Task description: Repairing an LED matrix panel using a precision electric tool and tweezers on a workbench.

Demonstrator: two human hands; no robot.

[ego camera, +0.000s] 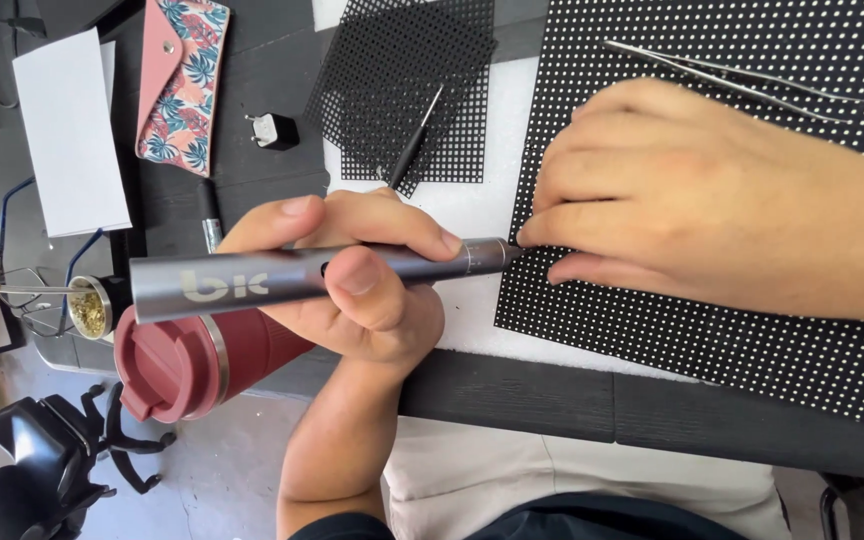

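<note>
I am gripping the grey electric screwdriver (302, 275) in my closed left hand (362, 285); my right hand (672, 200), fingers curled, is pressing the dotted black panel (712, 340).

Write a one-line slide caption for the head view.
Left hand holds a grey electric screwdriver to a black dotted panel steadied by the right hand.

- Grey pen-shaped electric screwdriver (302, 275): lies level, tip pointing at the edge of the panel.
- Black panel (712, 330) dotted with rows of small white points: flat on the tabletop, its left edge meeting the screwdriver tip.
</note>
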